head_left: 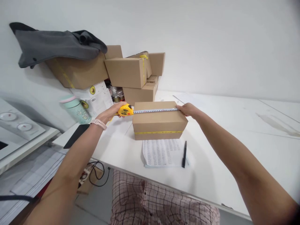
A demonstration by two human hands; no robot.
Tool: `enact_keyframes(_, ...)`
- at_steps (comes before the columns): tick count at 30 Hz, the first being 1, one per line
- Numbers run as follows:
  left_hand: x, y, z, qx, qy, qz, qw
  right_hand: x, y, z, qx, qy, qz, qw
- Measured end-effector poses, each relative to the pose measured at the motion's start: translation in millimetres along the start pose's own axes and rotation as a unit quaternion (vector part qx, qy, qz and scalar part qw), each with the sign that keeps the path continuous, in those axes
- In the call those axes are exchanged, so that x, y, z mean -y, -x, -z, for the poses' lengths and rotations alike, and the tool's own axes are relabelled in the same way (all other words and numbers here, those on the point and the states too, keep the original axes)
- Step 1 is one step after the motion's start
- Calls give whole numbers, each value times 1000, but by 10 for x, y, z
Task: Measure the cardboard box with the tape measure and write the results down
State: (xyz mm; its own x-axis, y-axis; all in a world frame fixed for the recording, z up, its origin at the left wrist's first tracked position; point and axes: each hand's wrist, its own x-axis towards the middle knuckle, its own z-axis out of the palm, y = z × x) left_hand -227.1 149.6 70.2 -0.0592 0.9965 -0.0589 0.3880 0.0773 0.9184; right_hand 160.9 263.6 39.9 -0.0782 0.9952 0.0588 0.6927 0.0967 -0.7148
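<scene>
Through the head view, I have the cardboard box (pixel 159 118) on the white table (pixel 215 137), its long axis running left to right across me, the long front face with its yellow strip (pixel 159 132) turned my way. The measuring blade (pixel 154 111) lies over the top along that same axis. My left hand (pixel 113 112) has its fingers curled round the yellow tape measure (pixel 126 110) at the box's left end; my right hand (pixel 187 109) has thumb and fingers drawn together on the blade's far end, at the right edge. A written sheet (pixel 159 157) lies just before the front face, a black pen (pixel 184 154) across its right side (pointing roughly away from me). Stacked cartons (pixel 126 72) crowd the back left, near the tape measure, with jars (pixel 117 93) tucked below them. Farther left stands a mint tumbler (pixel 76 110), lidded, contents hidden; I cannot tell what the cartons hold.
</scene>
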Motion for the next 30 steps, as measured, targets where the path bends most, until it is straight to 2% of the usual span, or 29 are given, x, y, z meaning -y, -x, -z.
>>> enact_keyframes(2,-63,104,1,-14,-8,-16,1000,119,-21,69,43,89,-51,994)
enact_keyframes(3,-99,186,-15,-18,-10,-32,999,187,-25,100,42,118,-64,990)
enact_keyframes(6,-171,574,-214,9,22,-79,997,395,-33,109,-47,93,-13,995)
enact_keyframes(8,-156,918,-515,83,96,-60,990,527,-59,9,-98,40,63,992)
enact_keyframes(10,-95,1267,-924,190,187,-34,963,655,-115,-152,-86,18,132,987)
enact_keyframes(11,-58,1422,-1145,216,224,-21,950,715,-152,-236,-61,23,155,986)
enact_keyframes(14,21,1743,-1729,232,359,27,903,849,-246,-414,4,63,167,984)
enact_keyframes(16,21,1847,-1972,223,423,44,877,871,-247,-441,15,62,139,988)
enact_keyframes(19,-43,1934,-2116,213,476,65,851,795,-88,-386,43,-11,94,995)
enact_keyframes(24,-161,2028,-2167,202,515,73,830,603,478,-269,73,-115,83,987)
enact_keyframes(27,-196,2002,-2204,197,519,68,829,591,736,-228,63,-113,101,986)
enact_keyframes(30,-214,1888,-2211,186,503,67,841,628,833,-206,66,-99,98,988)
